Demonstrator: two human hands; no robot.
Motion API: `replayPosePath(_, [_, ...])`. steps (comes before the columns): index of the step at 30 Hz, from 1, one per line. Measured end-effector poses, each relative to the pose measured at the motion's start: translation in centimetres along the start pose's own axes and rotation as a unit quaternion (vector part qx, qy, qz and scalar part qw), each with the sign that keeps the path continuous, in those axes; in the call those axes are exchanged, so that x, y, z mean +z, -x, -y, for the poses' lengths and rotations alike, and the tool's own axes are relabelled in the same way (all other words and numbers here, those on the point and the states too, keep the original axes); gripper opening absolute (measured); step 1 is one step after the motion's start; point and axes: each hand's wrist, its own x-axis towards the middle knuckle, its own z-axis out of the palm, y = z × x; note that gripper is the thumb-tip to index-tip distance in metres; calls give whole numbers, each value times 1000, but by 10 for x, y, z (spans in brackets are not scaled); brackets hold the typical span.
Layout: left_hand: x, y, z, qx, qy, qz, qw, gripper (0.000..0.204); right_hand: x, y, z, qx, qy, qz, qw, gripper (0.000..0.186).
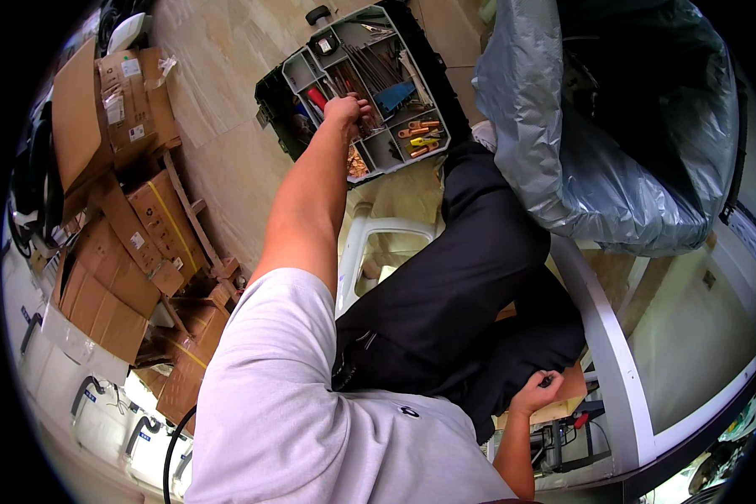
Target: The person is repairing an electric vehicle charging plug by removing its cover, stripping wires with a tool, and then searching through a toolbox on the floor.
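Note:
My left hand (349, 111) reaches into a black toolbox (438, 84) with a grey divided tray. Its fingers are bent and a little apart over a middle compartment, and their tips are partly hidden. Beside the hand lie a red-handled tool (316, 97), a bundle of dark thin rods (371, 67) and a blue piece (395, 96). Copper lugs (418, 129) and a yellow item (427, 141) sit in the near right compartments. My right hand (536, 393) is closed by my thigh, around a small black object (546, 381) whose kind I cannot make out.
A large bin with a grey plastic liner (554, 143) stands at the right. Cardboard boxes (134, 244) pile up at the left. A white plastic stool (353, 252) is below my left forearm. A white frame (617, 370) runs beside my right hand.

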Motion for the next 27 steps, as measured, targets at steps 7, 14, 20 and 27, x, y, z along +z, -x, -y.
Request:
replayPosePath(7, [-7,-21,6,34,13,-36,999,14,-2,-2,2,14,-2,12,1000,8])
replayPosePath(14, [-5,-3,6,35,-105,-31,993,25,-2,-3,-5,-30,36,9,999,9])
replayPosePath(20, [-17,15,3,-60,189,161,967,20,-3,-4,-2,-16,25,9,1000,11])
replayPosePath(27, [-38,33,18,-4,150,219,964,16,-2,-1,-6,-39,22,6,999,11])
